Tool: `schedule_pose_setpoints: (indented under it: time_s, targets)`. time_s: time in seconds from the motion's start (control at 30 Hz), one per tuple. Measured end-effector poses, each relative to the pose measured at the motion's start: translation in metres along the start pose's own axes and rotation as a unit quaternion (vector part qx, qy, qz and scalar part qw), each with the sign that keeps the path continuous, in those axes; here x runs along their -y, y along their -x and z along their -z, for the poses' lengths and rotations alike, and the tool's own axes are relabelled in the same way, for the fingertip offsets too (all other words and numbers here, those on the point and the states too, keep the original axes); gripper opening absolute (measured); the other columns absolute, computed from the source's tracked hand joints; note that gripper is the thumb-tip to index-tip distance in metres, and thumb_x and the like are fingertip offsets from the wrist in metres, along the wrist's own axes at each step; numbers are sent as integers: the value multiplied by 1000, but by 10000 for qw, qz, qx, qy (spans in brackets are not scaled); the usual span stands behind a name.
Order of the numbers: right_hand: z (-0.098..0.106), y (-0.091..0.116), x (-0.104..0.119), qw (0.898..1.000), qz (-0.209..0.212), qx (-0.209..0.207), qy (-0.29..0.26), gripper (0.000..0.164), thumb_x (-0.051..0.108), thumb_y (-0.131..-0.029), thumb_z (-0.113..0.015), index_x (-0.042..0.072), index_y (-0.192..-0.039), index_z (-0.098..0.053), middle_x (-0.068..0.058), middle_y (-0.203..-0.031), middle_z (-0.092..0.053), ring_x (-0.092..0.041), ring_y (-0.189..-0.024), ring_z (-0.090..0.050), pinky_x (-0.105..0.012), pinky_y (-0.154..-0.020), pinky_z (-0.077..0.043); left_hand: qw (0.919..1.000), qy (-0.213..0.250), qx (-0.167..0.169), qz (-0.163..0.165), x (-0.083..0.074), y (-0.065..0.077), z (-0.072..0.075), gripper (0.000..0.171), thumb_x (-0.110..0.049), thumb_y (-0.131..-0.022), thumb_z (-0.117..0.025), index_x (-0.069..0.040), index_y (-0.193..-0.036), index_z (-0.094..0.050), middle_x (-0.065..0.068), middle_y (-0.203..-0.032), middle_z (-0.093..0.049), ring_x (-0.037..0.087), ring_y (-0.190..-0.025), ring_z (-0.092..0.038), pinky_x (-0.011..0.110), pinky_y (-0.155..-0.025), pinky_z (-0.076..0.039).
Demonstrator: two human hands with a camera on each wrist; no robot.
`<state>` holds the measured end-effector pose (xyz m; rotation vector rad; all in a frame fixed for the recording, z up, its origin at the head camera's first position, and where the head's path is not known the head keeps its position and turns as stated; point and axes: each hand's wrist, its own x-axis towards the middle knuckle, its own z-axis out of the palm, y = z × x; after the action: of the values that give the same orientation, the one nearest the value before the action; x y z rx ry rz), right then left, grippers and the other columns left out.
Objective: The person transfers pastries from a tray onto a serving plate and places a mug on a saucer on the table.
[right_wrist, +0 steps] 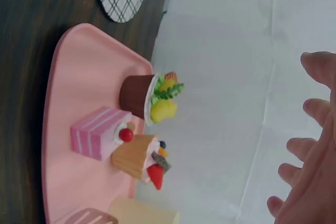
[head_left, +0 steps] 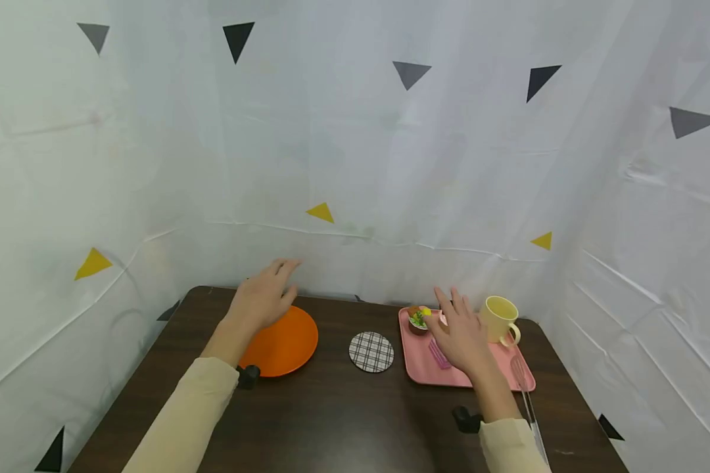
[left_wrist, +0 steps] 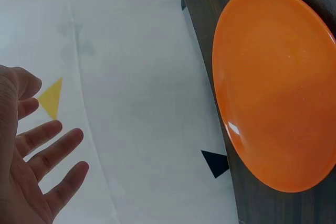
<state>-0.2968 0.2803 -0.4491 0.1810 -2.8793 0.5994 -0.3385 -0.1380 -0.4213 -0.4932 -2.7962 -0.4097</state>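
Observation:
My left hand (head_left: 260,297) hovers above the far left part of the table, over the round orange plate (head_left: 284,341). Its fingers are spread and hold nothing. Over the pink tray (head_left: 420,369) my right hand (head_left: 464,335) is raised with fingers apart, also holding nothing. The right wrist view shows a pink striped cake piece (right_wrist: 97,134), a brown cup dessert (right_wrist: 135,95) with green and yellow topping, and a tan cupcake (right_wrist: 130,154) with a red piece on top, all on the tray. A yellow mug (head_left: 498,318) stands at the tray's far right corner.
A checked round coaster (head_left: 371,352) lies between plate and tray. A long utensil with a slotted head (head_left: 518,371) rests over the tray's right edge, its handle reaching toward the table's front. White cloth with triangles (head_left: 355,144) hangs around the dark table (head_left: 331,420).

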Motion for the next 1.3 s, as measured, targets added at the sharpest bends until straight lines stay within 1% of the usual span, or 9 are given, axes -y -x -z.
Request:
schedule_pose_setpoints:
  time_s: [0.13, 0.23, 0.43, 0.57, 0.7, 0.93, 1.1, 1.17, 1.3]
  targets:
    - [12, 20, -5, 9994, -167, -223, -227, 79, 63, -110, -45, 19, -173, -25, -21, -178, -21, -50, -163, -18, -83, -122, -13, 9995, 218, 80, 233, 11, 7, 0, 44, -34, -113, -53, -18, -154, -57, 9, -154, -61, 32, -120, -71, 42, -74, -62]
    - [17, 37, -11, 9977, -500, -332, -311, 84, 60, -109, -49, 15, -174, -18, -22, -178, -23, -50, -162, -20, -83, -122, -12, 9963, 509, 389, 570, 27, 14, -4, 36, -33, -113, -51, -18, -142, -65, 8, -148, -65, 33, -122, -69, 58, -92, -60]
    - [19, 67, -35, 9918, -1175, -327, -393, 90, 46, -108, -59, 13, -175, -8, -27, -175, -26, -56, -158, -24, -86, -118, -17, 9865, 868, 814, 1124, 63, 27, -17, 33, -29, -113, -52, -12, -137, -66, 14, -135, -68, 35, -114, -68, 65, -92, -56]
    - [18, 83, -52, 9859, -1651, -111, -234, 94, 61, -107, -52, 17, -175, -5, -29, -173, -29, -58, -156, -27, -88, -114, -22, 9749, 1228, 932, 1605, 81, 35, -27, 38, -28, -112, -51, -8, -142, -62, 20, -140, -65, 39, -113, -67, 67, -94, -54]
    - [20, 95, -73, 9788, -2045, 132, 9, 109, 81, -99, -49, 15, -175, -7, -32, -171, -29, -60, -154, -29, -91, -108, -28, 9596, 1808, 821, 1995, 92, 44, -38, 40, -23, -111, -51, -2, -143, -59, 27, -137, -64, 40, -108, -66, 60, -91, -58]
    - [17, 114, -109, 9643, -2496, 886, 47, 110, 53, -96, -74, -5, -168, -13, -46, -161, -24, -73, -144, -25, -90, -109, -29, 9393, 2356, 801, 2361, 105, 54, -55, 49, -17, -109, -50, 12, -149, -50, 37, -145, -57, 52, -130, -58, 66, -109, -52]
    - [6, 125, -128, 9562, -2707, 1112, 18, 112, 50, -93, -78, -17, -159, -17, -55, -146, -34, -76, -133, -37, -85, -105, -39, 9258, 2543, 669, 2716, 113, 61, -67, 53, -17, -108, -49, 15, -151, -47, 38, -150, -53, 54, -135, -55, 66, -113, -49]
    - [2, 129, -135, 9558, -2717, 1122, -33, 112, 51, -92, -80, -20, -155, -19, -56, -138, -41, -75, -127, -44, -80, -102, -45, 9131, 2824, 645, 2871, 116, 62, -72, 54, -18, -109, -50, 15, -152, -45, 38, -150, -52, 52, -131, -58, 61, -108, -56]
    - [-14, 132, -163, 9587, -2660, 1003, -87, 113, 59, -87, -82, -23, -145, -30, -50, -124, -55, -66, -113, -59, -69, -91, -53, 8681, 3730, 737, 3190, 121, 64, -81, 59, -19, -110, -50, 13, -158, -39, 38, -156, -44, 48, -129, -61, 43, -89, -67]
